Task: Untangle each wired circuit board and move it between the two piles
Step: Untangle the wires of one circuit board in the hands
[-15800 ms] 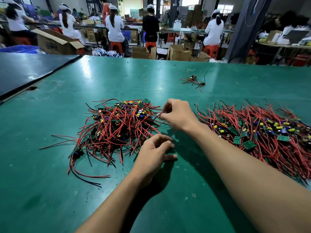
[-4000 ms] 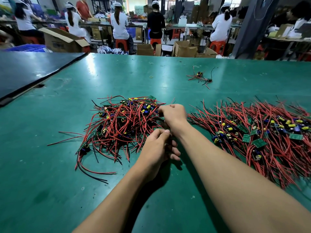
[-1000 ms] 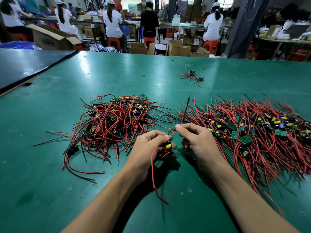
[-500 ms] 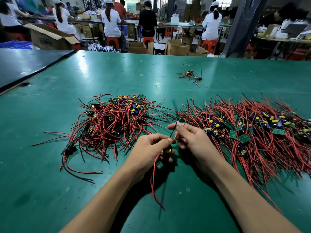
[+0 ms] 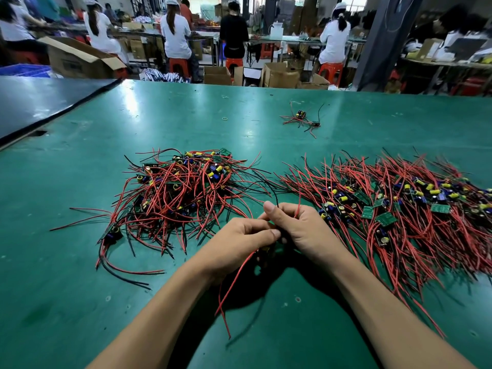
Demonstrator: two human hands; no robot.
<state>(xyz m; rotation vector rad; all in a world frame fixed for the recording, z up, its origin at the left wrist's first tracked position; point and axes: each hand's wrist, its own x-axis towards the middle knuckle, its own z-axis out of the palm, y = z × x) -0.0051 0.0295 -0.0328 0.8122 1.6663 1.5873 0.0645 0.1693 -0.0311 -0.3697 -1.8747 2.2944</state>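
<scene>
Two heaps of small green circuit boards with red and black wires lie on the green table: a tangled left pile point(image 5: 181, 193) and a wider right pile point(image 5: 394, 209). Between them, close to me, both hands meet over one wired circuit board point(image 5: 269, 250), mostly hidden under the fingers. My left hand point(image 5: 237, 243) grips the board, and a long red wire point(image 5: 234, 283) hangs from it toward me. My right hand point(image 5: 298, 227) pinches the board's upper wires, a black and a red one sticking up past its fingers.
A few loose wired boards point(image 5: 303, 119) lie farther back on the table. A dark panel point(image 5: 40, 99) borders the far left. Beyond the table's far edge stand cardboard boxes point(image 5: 282, 74), stools and several seated workers.
Both hands have drawn together over the board. My right hand slid down the upright wires toward the board, so less wire sticks up than a second ago. The piles are unchanged.
</scene>
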